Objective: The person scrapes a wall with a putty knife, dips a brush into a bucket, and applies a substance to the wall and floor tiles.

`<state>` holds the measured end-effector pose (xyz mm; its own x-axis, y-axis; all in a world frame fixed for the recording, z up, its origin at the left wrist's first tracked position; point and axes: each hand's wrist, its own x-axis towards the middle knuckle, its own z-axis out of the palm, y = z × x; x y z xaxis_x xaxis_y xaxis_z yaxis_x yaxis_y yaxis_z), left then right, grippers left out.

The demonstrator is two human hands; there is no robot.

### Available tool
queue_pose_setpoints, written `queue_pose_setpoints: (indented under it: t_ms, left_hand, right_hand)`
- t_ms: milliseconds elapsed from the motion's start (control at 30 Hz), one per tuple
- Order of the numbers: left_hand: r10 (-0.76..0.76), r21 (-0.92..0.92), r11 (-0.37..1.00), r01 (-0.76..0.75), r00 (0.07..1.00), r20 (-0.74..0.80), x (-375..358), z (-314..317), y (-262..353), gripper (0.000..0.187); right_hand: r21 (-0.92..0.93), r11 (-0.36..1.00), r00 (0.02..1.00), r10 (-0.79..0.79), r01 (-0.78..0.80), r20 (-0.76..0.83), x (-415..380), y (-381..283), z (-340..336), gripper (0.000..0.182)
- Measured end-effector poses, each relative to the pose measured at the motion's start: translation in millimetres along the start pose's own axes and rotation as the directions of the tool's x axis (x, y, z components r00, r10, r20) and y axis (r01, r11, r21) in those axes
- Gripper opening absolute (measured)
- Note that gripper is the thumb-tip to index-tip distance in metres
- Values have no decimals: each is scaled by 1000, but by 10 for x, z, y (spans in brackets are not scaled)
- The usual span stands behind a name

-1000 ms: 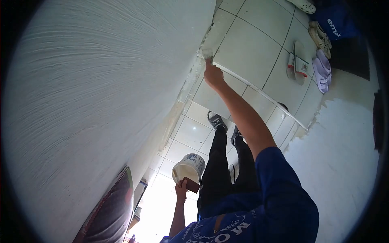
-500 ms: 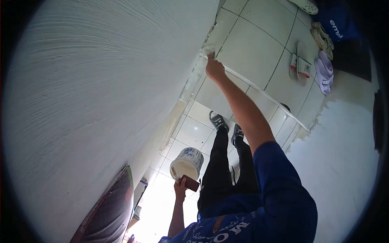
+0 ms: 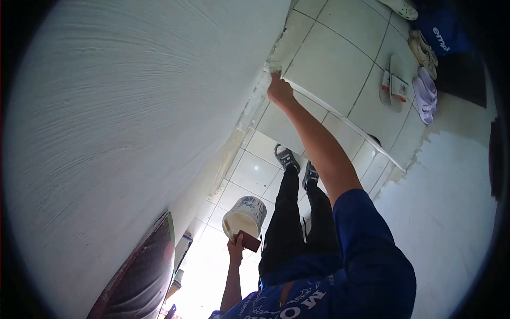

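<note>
My right hand (image 3: 280, 90) reaches far out along the foot of the white wall (image 3: 122, 117), fingers closed round a small paintbrush (image 3: 274, 68). Its pale bristles are right at the corner where the wall meets the tiled step, and most of the handle is hidden in my fist. Lower down, my left hand (image 3: 235, 250) grips the rim of a paint-smeared white bucket (image 3: 251, 208), which tilts toward me with pale paint inside. A brown rectangular piece (image 3: 247, 241) sticks out beside these fingers, over the rim; I cannot tell whether the hand holds it too.
Sandals (image 3: 393, 85), lilac shoes (image 3: 425, 95) and beige shoes (image 3: 423, 49) stand on the upper tiles (image 3: 340, 64) near a blue bag (image 3: 441, 32). A step edge (image 3: 340, 118) crosses above my feet (image 3: 287, 157). A dark cushion-like thing (image 3: 143, 271) leans at the lower left.
My right hand and the paintbrush have shifted slightly to the left along the wall's foot. The left hand and the bucket stay almost where they were.
</note>
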<state>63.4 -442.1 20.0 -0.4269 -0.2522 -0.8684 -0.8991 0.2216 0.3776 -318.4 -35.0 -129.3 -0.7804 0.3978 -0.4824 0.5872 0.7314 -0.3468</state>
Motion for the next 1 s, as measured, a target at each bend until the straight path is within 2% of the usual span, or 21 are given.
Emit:
queue_pose_setpoints:
  t_ms: [100, 200, 300, 367, 467, 567, 767, 867, 1000]
  left_hand:
    - [55, -22, 998, -57, 996, -77, -126, 80, 83, 25]
    - [16, -17, 1000, -16, 1000, -16, -99, -66, -105, 26]
    - [34, -39, 999, -36, 998, -57, -78, -3, -299, 26]
    - [34, -26, 999, -36, 997, -69, -121, 21, -329, 26]
    - [9, -2, 1000, -9, 999, -45, -87, -15, -323, 26]
    - [11, -21, 1000, -12, 1000, -19, -101, -37, -330, 26]
    - [24, -17, 1000, -24, 999, -41, -154, 26, -300, 27]
    - [20, 9, 1000, -20, 999, -33, -122, 51, -273, 27]
    - [-1, 26, 1000, 2, 999, -38, -92, 96, -250, 27]
  right_hand:
    - [31, 999, 995, 36, -33, -89, 302, -16, -72, 40]
    - [-51, 996, 996, -70, 67, -58, 418, 163, -154, 47]
    - [-212, 952, 971, -235, 222, -36, 17, 555, -303, 44]
    - [-235, 948, 975, -194, 214, 107, -108, 728, -364, 57]
    - [-203, 961, 978, -161, 186, 134, -287, 877, -521, 58]
    - [-136, 982, 987, -113, 128, 112, -402, 1009, -579, 58]
    - [-288, 952, 983, -140, 99, -122, -321, 1363, -710, 51]
    - [-173, 985, 998, -37, 26, -60, -78, 1614, -988, 47]
    - [-247, 964, 993, -115, 104, -33, -159, 2005, -1231, 40]
